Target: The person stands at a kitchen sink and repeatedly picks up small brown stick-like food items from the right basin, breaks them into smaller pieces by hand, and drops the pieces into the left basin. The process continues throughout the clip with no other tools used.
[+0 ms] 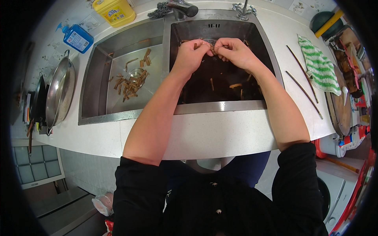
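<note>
Both hands meet above the right sink basin (221,105), which holds dark water with brown strips floating in it. My left hand (193,53) pinches a small brown strip between thumb and fingers. Close beside it, my right hand (234,51) has its fingertips on a brown piece (213,48) at the point where the hands meet. What lies within the curled fingers is partly hidden. In the left basin (115,103), a heap of short brown strips (131,85) lies around and over the drain, with a few loose ones above it.
Behind the basins stand a faucet (184,9), a yellow jug (115,12) and a blue pump bottle (78,38). A steel wok (60,91) leans at the left. Two dark sticks (304,94), a green-striped cloth (319,65) and a round wooden board (342,103) are at the right.
</note>
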`<state>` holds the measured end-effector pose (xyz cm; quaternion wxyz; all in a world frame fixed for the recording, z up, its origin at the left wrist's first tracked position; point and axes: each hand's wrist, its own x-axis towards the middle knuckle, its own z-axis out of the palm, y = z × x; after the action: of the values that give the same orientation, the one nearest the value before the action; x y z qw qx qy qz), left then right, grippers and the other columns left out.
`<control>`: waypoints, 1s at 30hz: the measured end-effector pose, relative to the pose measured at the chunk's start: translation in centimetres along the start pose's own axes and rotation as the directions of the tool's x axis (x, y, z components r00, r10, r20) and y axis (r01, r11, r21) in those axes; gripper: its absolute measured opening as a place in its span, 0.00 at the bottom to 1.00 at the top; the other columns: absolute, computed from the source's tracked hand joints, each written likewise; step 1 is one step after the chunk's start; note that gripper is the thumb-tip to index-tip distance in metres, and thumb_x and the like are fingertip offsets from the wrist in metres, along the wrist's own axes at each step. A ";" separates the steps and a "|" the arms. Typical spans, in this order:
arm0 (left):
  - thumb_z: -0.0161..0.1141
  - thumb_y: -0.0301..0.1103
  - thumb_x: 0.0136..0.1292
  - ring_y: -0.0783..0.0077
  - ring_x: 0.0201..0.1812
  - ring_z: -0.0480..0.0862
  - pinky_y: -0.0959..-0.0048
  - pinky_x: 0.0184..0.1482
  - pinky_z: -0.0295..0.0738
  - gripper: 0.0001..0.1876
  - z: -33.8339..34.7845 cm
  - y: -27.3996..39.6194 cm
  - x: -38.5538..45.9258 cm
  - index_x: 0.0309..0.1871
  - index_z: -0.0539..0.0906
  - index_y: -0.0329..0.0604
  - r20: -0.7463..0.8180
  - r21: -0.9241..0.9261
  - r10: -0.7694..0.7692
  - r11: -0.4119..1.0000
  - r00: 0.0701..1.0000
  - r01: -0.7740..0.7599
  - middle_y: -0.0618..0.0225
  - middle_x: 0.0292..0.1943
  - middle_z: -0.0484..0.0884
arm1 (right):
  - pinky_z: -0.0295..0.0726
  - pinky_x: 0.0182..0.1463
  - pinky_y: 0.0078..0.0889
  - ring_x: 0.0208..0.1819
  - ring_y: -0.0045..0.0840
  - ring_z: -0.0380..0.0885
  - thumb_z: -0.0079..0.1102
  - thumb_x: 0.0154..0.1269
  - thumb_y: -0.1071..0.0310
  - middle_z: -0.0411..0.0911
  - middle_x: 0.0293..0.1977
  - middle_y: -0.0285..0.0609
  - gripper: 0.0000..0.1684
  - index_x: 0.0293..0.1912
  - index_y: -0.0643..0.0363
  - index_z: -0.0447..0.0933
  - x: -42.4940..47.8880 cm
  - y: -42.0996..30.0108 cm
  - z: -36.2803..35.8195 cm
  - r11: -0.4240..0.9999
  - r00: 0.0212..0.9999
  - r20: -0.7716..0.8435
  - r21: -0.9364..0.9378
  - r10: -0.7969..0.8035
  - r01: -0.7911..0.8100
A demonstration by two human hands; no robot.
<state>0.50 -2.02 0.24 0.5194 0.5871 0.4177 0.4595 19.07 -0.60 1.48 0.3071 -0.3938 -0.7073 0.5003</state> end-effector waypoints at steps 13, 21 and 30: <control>0.59 0.33 0.58 0.80 0.27 0.78 0.78 0.34 0.72 0.10 -1.1 -1.8 0.0 0.29 0.84 0.35 0.039 0.418 -0.118 0.904 0.992 0.091 0.68 0.22 0.81 | 0.79 0.43 0.36 0.41 0.36 0.81 0.59 0.58 0.64 0.82 0.37 0.42 0.11 0.37 0.60 0.80 -0.5 3.6 -0.2 0.487 0.991 -0.106 -0.863 0.080 -0.132; 0.65 0.42 0.58 0.81 0.23 0.72 0.75 0.28 0.66 0.17 -1.6 -2.1 0.7 0.21 0.78 0.39 -0.135 0.368 -0.156 0.909 0.978 0.196 0.72 0.18 0.76 | 0.79 0.48 0.40 0.47 0.41 0.80 0.57 0.55 0.66 0.81 0.42 0.48 0.14 0.42 0.56 0.82 0.4 4.3 0.7 0.377 0.908 0.089 -0.923 0.410 -0.080; 0.64 0.40 0.62 0.88 0.20 0.62 0.84 0.20 0.53 0.10 -1.6 -1.2 0.4 0.32 0.78 0.46 -0.016 -0.181 -0.335 0.928 0.942 0.327 0.78 0.24 0.73 | 0.70 0.29 0.23 0.24 0.16 0.70 0.59 0.62 0.64 0.72 0.20 0.34 0.13 0.27 0.63 0.76 1.9 1.5 3.1 0.989 0.988 -0.139 -0.122 0.065 -0.082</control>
<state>-0.95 -1.11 -0.86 0.6293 0.4493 0.4804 0.4139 15.98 -0.12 -0.83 0.3099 -0.4713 -0.7003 0.4375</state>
